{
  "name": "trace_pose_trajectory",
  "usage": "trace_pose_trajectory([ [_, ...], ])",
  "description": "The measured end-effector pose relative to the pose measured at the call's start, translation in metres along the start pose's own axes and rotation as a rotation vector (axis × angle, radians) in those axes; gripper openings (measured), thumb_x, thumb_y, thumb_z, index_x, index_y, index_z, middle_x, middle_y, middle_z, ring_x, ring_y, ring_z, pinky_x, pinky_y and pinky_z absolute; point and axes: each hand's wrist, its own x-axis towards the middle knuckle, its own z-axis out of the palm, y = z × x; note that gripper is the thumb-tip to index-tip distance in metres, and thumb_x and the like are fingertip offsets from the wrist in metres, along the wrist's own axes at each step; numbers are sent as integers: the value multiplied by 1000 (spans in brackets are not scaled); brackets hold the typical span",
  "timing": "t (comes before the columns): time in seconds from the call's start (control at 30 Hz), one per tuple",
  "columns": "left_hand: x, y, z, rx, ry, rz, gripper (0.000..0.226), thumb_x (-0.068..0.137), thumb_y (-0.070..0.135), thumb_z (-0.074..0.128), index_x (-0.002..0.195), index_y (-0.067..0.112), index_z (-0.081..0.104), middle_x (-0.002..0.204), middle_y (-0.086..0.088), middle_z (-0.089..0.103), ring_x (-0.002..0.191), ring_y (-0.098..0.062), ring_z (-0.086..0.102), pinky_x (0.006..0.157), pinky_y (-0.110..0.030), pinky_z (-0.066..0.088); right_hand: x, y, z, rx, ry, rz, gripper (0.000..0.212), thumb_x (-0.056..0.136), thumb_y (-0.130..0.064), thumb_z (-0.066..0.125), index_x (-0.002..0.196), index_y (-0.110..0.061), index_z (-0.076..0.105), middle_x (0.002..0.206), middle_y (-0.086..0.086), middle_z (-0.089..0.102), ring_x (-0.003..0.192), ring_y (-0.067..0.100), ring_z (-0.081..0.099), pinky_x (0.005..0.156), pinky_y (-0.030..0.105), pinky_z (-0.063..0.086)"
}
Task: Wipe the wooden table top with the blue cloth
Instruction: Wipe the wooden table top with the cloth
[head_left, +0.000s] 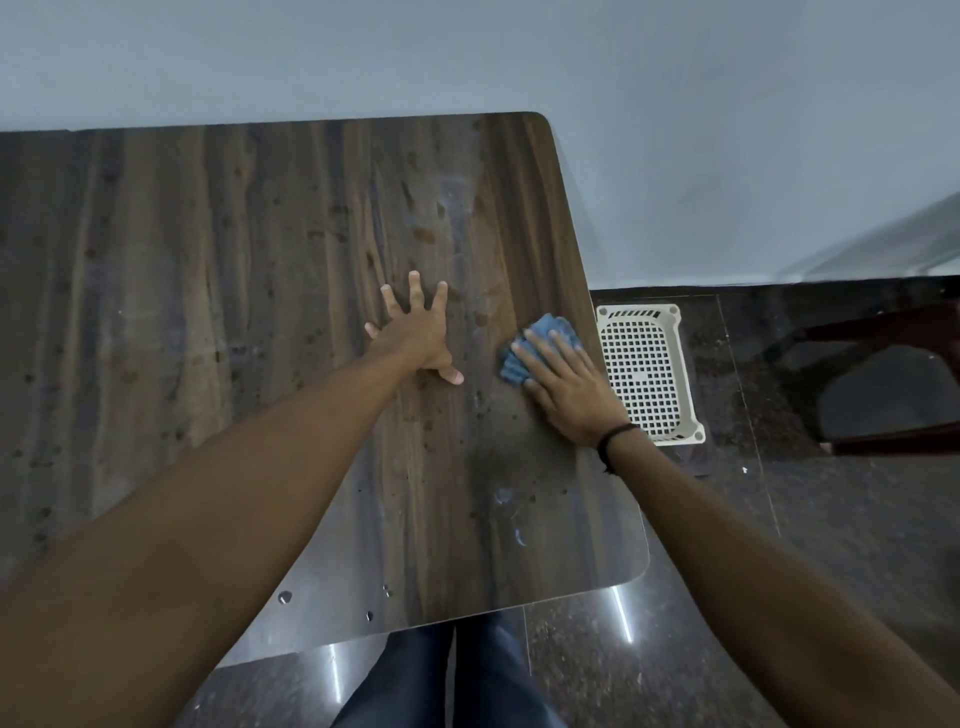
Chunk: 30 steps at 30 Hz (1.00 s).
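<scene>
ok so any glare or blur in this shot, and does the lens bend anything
Head view: bright glare streaks on the glossy floor beside the table; the wide lens bows its edges; the picture's upper right is smeared; the cloth under the right hand looks sharp.

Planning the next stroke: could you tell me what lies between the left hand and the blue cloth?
In the head view, only bare, spotted table top separates the left hand from the blue cloth, which the right hand presses.
</scene>
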Motion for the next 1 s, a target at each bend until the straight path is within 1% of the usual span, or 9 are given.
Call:
trace_pose_trajectory([
  [0.07, -14, 1, 9, 14, 30, 5, 146, 66, 46, 89, 153, 29, -27, 152, -6, -46, 141, -45, -33, 109, -77, 6, 6, -2, -5, 80, 40, 231, 56, 108, -40, 25, 161, -31, 8, 169, -4, 2, 155, 23, -4, 125, 51, 6],
  [0.13, -30, 6, 29, 25, 19, -13, 148, 63, 50, 89, 150, 29, -29, 149, -6, -50, 139, -45, -36, 109, -78, 4, 8, -16, -2, 76, 81, 316, 57, 108, -39, 26, 161, -29, 8, 169, -3, 2, 155, 25, -3, 125, 49, 5],
  [0.3, -58, 16, 87, -5, -87, -41, 148, 65, 45, 90, 151, 29, -30, 148, -4, -51, 141, -45, -33, 109, -77, 11, -15, 5, -9, -12, -67, -48, 57, 108, -43, 25, 160, -31, 7, 168, -6, 2, 155, 22, -5, 126, 49, 8],
  [0.47, -57, 12, 94, 5, -57, -24, 146, 68, 42, 89, 150, 28, -31, 147, -3, -52, 140, -46, -34, 109, -77, 14, -10, 43, -23, -117, -176, -327, 56, 108, -42, 23, 160, -29, 8, 167, -5, 0, 154, 21, -7, 125, 42, -2],
  [0.57, -53, 16, 93, 11, -92, -59, 146, 70, 40, 88, 148, 29, -35, 143, -2, -56, 138, -47, -37, 108, -78, 11, 26, 57, -32, -187, -88, -193, 55, 110, -34, 23, 159, -19, 4, 168, 6, 2, 155, 28, -4, 125, 47, 2],
  [0.7, -49, 15, 97, 19, -74, -72, 149, 66, 41, 90, 148, 30, -34, 145, -2, -55, 138, -48, -36, 107, -79, 11, 36, 33, -28, 23, 17, 119, 56, 109, -35, 27, 161, -23, 9, 169, 4, 4, 155, 30, -2, 125, 49, 3],
  [0.8, -48, 15, 98, 30, -62, -76, 150, 65, 43, 90, 148, 31, -35, 145, -2, -54, 139, -48, -35, 107, -79, 11, -15, 16, -2, -88, 42, -111, 56, 107, -38, 30, 161, -25, 17, 168, 4, 13, 155, 31, 8, 123, 54, 16],
  [0.9, -50, 17, 98, 41, -55, -85, 150, 66, 43, 90, 148, 31, -35, 146, -2, -53, 140, -47, -34, 107, -78, 12, -76, 16, 19, -120, -19, -420, 54, 107, -43, 27, 159, -29, 21, 167, -1, 19, 154, 26, 13, 124, 46, 13],
  [1.0, -50, 19, 96, 44, -61, -87, 149, 66, 43, 90, 148, 31, -35, 147, -2, -53, 139, -47, -35, 108, -78, 12, -58, 30, 7, -150, 11, -394, 54, 108, -42, 27, 159, -29, 21, 167, -2, 19, 154, 25, 14, 125, 49, 15],
])
